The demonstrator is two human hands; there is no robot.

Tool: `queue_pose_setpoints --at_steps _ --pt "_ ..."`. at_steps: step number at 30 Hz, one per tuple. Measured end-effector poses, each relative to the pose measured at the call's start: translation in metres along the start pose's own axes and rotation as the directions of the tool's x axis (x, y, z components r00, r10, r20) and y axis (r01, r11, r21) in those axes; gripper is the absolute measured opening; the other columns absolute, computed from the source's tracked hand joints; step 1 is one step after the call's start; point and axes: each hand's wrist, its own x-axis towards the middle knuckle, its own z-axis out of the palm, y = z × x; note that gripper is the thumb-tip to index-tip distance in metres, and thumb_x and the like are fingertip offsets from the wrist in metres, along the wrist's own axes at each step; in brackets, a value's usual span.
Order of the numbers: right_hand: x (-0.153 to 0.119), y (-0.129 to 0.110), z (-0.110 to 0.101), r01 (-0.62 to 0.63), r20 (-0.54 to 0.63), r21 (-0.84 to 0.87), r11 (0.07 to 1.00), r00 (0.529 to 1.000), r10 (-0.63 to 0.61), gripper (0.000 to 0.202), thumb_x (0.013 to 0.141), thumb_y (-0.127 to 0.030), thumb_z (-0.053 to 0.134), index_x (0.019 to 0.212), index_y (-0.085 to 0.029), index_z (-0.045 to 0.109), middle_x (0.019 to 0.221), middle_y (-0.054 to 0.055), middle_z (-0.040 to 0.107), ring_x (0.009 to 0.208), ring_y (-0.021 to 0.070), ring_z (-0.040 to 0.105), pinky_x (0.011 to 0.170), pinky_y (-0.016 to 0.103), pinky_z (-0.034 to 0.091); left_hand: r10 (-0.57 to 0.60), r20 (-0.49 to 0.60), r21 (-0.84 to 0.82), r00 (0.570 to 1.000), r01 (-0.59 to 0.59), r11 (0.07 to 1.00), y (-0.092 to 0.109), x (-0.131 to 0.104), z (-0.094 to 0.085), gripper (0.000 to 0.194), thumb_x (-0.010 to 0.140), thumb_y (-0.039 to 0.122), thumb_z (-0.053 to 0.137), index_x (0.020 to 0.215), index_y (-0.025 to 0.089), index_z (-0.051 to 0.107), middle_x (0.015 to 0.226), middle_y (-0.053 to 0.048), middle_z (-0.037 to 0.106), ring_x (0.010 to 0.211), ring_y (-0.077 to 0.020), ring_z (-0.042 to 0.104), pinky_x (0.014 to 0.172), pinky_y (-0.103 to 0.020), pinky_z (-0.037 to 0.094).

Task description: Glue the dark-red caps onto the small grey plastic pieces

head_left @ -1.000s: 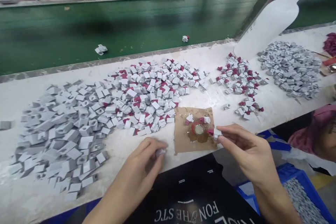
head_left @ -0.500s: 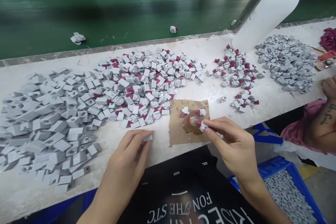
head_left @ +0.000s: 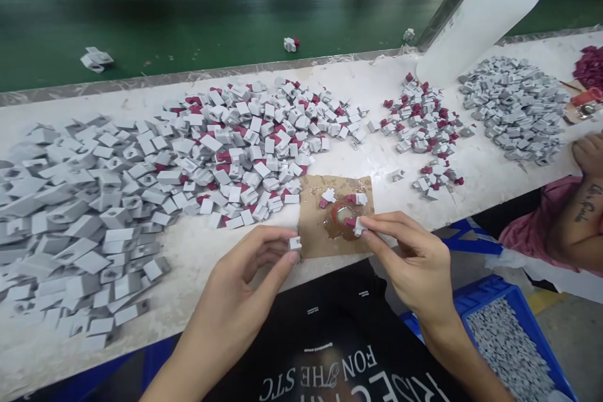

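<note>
Between the thumb and fingertips of my left hand point(head_left: 249, 270) is a small grey plastic block point(head_left: 294, 244), at the left edge of a brown cardboard piece point(head_left: 313, 226). My right hand point(head_left: 407, 257) pinches a small grey plastic piece with a maroon end point(head_left: 358, 226). Its maroon end points left, over or at a wet, glossy puddle point(head_left: 336, 229) on the cardboard; contact I cannot tell. Two more grey-and-maroon pieces point(head_left: 328, 196) lie on the cardboard beyond the puddle.
A large heap of grey blocks point(head_left: 94, 201), some with maroon parts, spreads left. Smaller piles point(head_left: 513, 110) and a white bottle point(head_left: 480, 19) stand right. Behind runs a green conveyor belt point(head_left: 188, 12) carrying a few pieces. A co-worker's arm point(head_left: 586, 201) is at right, above a blue crate point(head_left: 541, 326).
My left hand has moved right toward the cardboard, and its grey block now shows clearly at the fingertips. My right hand stays near the puddle. Pieces on the belt have shifted left.
</note>
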Motion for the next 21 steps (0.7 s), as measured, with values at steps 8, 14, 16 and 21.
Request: queue_pose_setpoints --at_steps 8,14,16,21 --pt "0.009 -0.012 -0.004 -0.109 -0.016 0.252 0.961 0.993 0.117 0.021 0.107 -0.025 0.087 0.122 -0.037 0.095 0.112 0.003 0.091 0.105 0.0242 0.088 0.094 0.039 0.076 0.045 0.107 -0.258 0.993 -0.016 0.966 0.033 0.027 0.019 0.021 0.103 0.045 0.089 0.117 0.029 0.086 0.097 -0.003 0.086 0.086 -0.0221 0.085 0.082 -0.033 0.076" --pt "0.027 -0.022 -0.002 -0.179 0.095 0.412 0.893 0.984 0.153 0.017 0.108 -0.033 0.087 0.122 -0.039 0.095 0.115 0.002 0.091 0.106 0.0245 0.088 0.093 0.040 0.077 0.144 0.197 -0.426 0.970 -0.048 0.903 0.059 0.043 0.041 0.016 0.107 0.037 0.085 0.118 0.025 0.084 0.111 -0.006 0.089 0.099 -0.0243 0.088 0.093 -0.037 0.076" --pt "0.029 -0.022 -0.001 -0.170 0.087 0.404 0.899 0.985 0.148 0.017 0.108 -0.033 0.086 0.122 -0.039 0.095 0.112 0.002 0.090 0.104 0.0239 0.088 0.090 0.039 0.077 0.157 0.202 -0.432 0.967 -0.056 0.900 0.062 0.045 0.044 0.015 0.108 0.036 0.084 0.118 0.024 0.084 0.111 -0.006 0.089 0.099 -0.0237 0.088 0.094 -0.036 0.076" --pt "0.029 -0.020 -0.001 -0.147 0.062 0.403 0.904 0.989 0.133 0.017 0.108 -0.032 0.086 0.120 -0.040 0.095 0.111 0.002 0.090 0.104 0.0243 0.087 0.090 0.040 0.076 0.161 0.212 -0.453 0.964 -0.050 0.890 0.059 0.048 0.047 0.017 0.110 0.036 0.083 0.121 0.024 0.083 0.113 -0.006 0.089 0.100 -0.0237 0.088 0.094 -0.036 0.076"
